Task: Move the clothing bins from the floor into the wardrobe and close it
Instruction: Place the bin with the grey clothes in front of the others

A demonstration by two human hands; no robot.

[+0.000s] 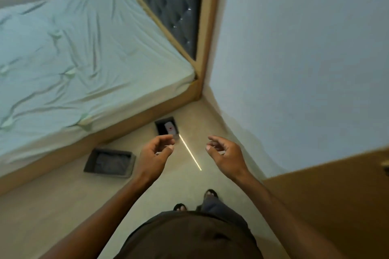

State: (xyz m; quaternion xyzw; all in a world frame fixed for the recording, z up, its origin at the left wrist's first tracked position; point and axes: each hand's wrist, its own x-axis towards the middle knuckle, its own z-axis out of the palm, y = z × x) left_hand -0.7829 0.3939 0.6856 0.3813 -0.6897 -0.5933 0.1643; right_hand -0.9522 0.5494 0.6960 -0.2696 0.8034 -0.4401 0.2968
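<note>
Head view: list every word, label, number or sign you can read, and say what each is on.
None can be read.
The white item in the far bin carries a small red mark, too blurred to tell whether it is text.
The near bin, bed and wall show no writing.

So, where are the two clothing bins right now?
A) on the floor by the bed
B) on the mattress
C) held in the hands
A: the larger bin and smaller bin sit on the floor beside the bed; left hand and right hand are empty.
</note>
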